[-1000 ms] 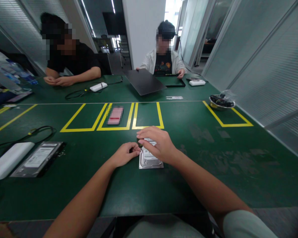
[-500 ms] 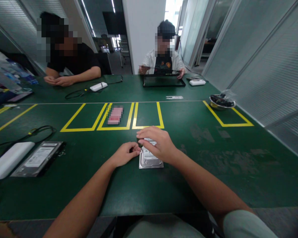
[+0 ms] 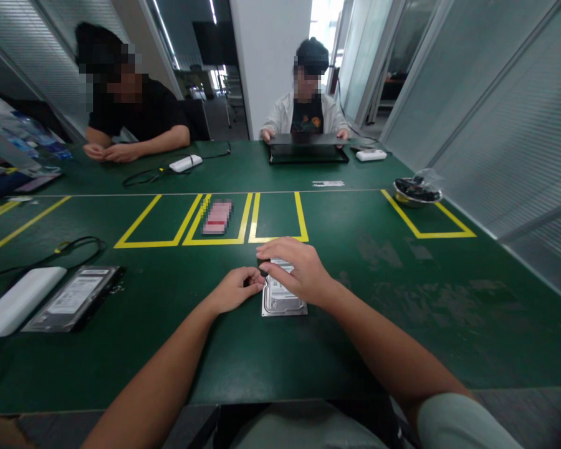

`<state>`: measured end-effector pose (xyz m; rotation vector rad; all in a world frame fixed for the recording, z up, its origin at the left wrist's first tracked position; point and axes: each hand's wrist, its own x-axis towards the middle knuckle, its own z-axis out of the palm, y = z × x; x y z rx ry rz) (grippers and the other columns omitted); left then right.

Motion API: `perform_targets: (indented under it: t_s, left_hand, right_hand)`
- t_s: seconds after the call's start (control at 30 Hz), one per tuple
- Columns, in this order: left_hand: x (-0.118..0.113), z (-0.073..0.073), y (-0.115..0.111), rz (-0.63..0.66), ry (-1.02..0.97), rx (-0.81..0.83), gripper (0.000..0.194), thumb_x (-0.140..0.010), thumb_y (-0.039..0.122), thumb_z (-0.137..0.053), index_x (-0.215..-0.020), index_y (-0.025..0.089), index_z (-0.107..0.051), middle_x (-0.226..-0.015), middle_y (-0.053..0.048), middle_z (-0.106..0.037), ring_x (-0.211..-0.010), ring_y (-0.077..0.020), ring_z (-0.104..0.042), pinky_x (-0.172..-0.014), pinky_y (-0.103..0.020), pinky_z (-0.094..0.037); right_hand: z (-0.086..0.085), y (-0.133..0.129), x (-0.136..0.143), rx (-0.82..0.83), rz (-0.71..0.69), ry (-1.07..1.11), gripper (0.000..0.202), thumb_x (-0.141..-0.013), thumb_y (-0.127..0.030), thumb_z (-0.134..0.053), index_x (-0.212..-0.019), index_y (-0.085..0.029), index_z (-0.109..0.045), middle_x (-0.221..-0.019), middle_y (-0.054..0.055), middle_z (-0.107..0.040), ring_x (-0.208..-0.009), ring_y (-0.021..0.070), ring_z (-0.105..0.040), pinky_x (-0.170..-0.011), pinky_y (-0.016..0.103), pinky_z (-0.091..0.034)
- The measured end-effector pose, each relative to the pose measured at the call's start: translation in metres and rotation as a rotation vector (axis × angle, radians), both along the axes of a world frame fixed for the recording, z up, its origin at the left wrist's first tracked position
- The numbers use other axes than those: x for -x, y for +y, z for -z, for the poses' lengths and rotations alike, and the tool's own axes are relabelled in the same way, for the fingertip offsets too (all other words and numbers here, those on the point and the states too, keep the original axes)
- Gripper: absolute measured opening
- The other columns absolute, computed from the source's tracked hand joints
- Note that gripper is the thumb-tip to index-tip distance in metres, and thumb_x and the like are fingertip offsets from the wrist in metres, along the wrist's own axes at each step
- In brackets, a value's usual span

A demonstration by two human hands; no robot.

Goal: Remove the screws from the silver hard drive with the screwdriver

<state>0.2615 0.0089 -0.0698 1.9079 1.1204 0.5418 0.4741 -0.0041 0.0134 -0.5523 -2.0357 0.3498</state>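
A silver hard drive [image 3: 284,304] with a white label lies flat on the green table, straight in front of me. Over its upper part arches my right hand [image 3: 299,265], the thumb and fingers closed on a small dark cylindrical tool [image 3: 263,267] at the drive's left edge. Most of that tool is hidden by my fingers. My left hand [image 3: 238,289] rests on the table at the same edge, its fingers curled in and the fingertips against the drive's side. What it pinches, if anything, is too small to make out.
To the left lie another hard drive [image 3: 75,298], a white power bank [image 3: 21,299] and a black cable [image 3: 86,242]. Beyond are yellow tape frames [image 3: 280,239], a pink blurred item [image 3: 217,217] and a metal bowl [image 3: 416,198] of dark parts. Two people sit opposite, one with a black panel [image 3: 308,140].
Both my hands and the hard drive have stayed practically where they were. Across the table, the person on the right has tilted the dark panel so that its face now shows.
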Motion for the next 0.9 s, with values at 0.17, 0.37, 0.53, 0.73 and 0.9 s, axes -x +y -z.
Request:
perform_targets:
  t_s: [0.17, 0.37, 0.53, 0.73, 0.9]
  left_hand:
    - [0.0013, 0.0037, 0.0009, 0.020, -0.022, 0.015, 0.018, -0.084, 0.032, -0.060, -0.084, 0.014, -0.063, -0.075, 0.000, -0.060, -0.071, -0.0146, -0.053, -0.065, -0.026, -0.041]
    - [0.0009, 0.0037, 0.0004, 0.003, 0.001, 0.003, 0.018, -0.084, 0.032, -0.061, -0.082, 0.014, -0.063, -0.076, 0.000, -0.061, -0.070, -0.0142, -0.053, -0.064, -0.025, -0.041]
    - [0.0001, 0.0019, 0.0000, -0.001, 0.018, 0.000, 0.016, -0.084, 0.030, -0.061, -0.081, 0.014, -0.062, -0.074, 0.001, -0.060, -0.068, -0.0133, -0.051, -0.064, -0.025, -0.040]
    - [0.0006, 0.0032, 0.0007, 0.014, 0.006, -0.007, 0.017, -0.084, 0.031, -0.060, -0.081, 0.014, -0.062, -0.075, 0.001, -0.060, -0.069, -0.0136, -0.051, -0.064, -0.025, -0.040]
    - [0.0006, 0.0037, 0.0012, 0.009, 0.007, 0.003, 0.018, -0.084, 0.032, -0.060, -0.083, 0.014, -0.062, -0.075, 0.001, -0.060, -0.069, -0.0138, -0.051, -0.064, -0.025, -0.040]
  right_hand:
    - [-0.0010, 0.0001, -0.0004, 0.008, -0.001, -0.010, 0.013, -0.090, -0.021, -0.061, -0.101, -0.017, -0.067, -0.102, 0.008, -0.074, -0.101, 0.0183, -0.068, -0.091, 0.037, -0.053]
    - [0.0008, 0.0007, 0.0004, -0.005, 0.002, 0.012, 0.012, -0.092, -0.020, -0.057, -0.099, -0.018, -0.067, -0.101, 0.007, -0.075, -0.100, 0.0175, -0.068, -0.089, 0.036, -0.053]
    - [0.0014, -0.0005, 0.0009, 0.010, 0.013, -0.012, 0.015, -0.094, -0.018, -0.053, -0.102, -0.017, -0.066, -0.105, 0.009, -0.074, -0.104, 0.0174, -0.068, -0.092, 0.037, -0.051]
    - [0.0004, -0.0011, 0.0011, 0.022, 0.007, -0.025, 0.020, -0.095, -0.018, -0.050, -0.107, -0.018, -0.066, -0.108, 0.009, -0.074, -0.105, 0.0175, -0.067, -0.094, 0.038, -0.052]
    - [-0.0001, -0.0012, 0.0009, 0.024, -0.008, -0.026, 0.020, -0.094, -0.017, -0.051, -0.107, -0.017, -0.067, -0.108, 0.009, -0.074, -0.106, 0.0175, -0.067, -0.095, 0.038, -0.052]
